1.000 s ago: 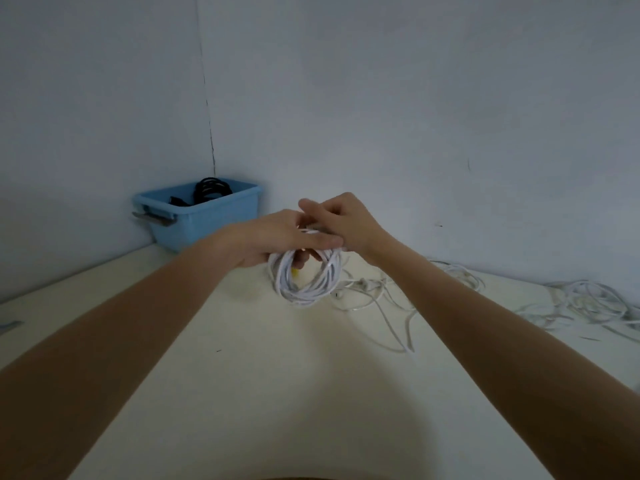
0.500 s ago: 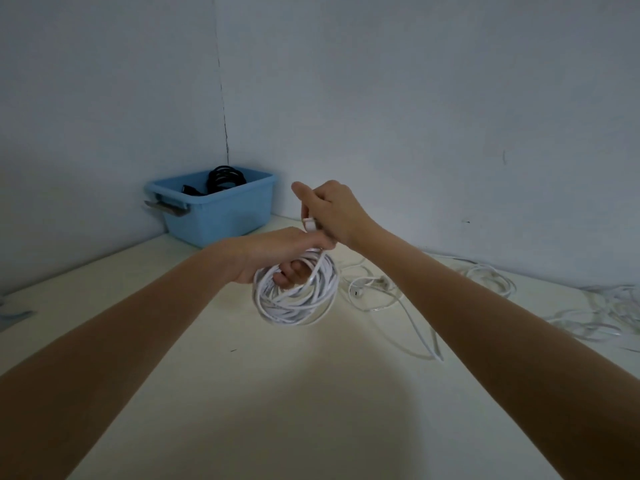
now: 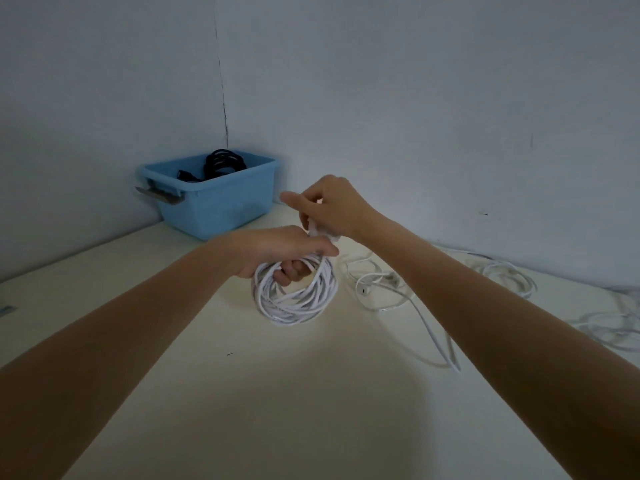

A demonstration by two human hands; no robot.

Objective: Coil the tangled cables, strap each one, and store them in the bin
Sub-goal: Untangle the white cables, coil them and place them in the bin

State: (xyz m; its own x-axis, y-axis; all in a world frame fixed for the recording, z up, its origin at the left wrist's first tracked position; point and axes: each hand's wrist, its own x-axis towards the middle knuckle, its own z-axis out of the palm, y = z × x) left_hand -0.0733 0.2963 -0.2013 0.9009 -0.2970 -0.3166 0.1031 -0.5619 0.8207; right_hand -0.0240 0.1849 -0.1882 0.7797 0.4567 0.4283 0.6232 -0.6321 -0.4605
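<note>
Left hand [image 3: 277,247] grips a round white coil [image 3: 296,294]; right hand [image 3: 332,206] pinches a white strap [image 3: 320,233] above it, near the smooth blue plastic bin [image 3: 221,206].

Loose cables [image 3: 609,327] (right) cut off — strap [image 3: 320,233] mostly hidden.

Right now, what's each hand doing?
Left hand: grips the white cable coil.
Right hand: pinches a white strap above the coil.

Dim, bluish-grey light, no glare. Broad soft shadow on the surface [image 3: 242,393] at its near edge. Wide-angle stretch bows the forearms at the frame edges. Focus soft throughout; far-right corner murky.
</note>
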